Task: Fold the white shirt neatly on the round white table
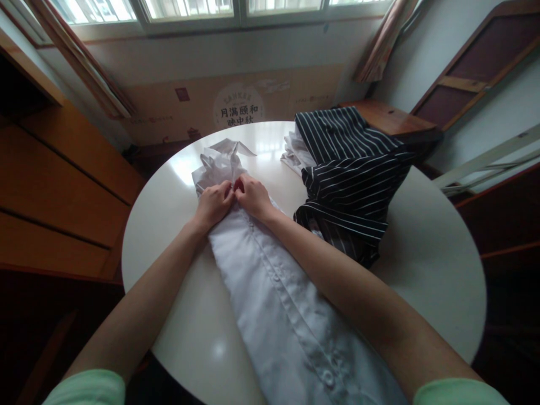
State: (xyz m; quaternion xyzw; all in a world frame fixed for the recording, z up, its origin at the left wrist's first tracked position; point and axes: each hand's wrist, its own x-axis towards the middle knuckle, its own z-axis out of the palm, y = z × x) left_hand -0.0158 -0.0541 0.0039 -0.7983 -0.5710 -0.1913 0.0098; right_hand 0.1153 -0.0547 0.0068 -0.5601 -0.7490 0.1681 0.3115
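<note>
A white button-up shirt (270,292), folded into a long strip, lies across the table from the far left toward me, its button placket running lengthwise. Near its far end, my left hand (214,203) and my right hand (253,196) meet at the placket. Both have their fingers pinched on the cloth, thumbs close together; the exact bit between the fingertips is hidden. Beyond the hands the collar end (223,160) is loose and crumpled, with one flap sticking out to the right.
The round white table (439,270) carries a heap of black-and-white striped clothing (354,174) on the right, with white cloth (295,152) beside it. A wooden side table (392,117) stands behind. Wooden cabinets (54,191) are at the left, and a cardboard panel (160,101) leans under the window.
</note>
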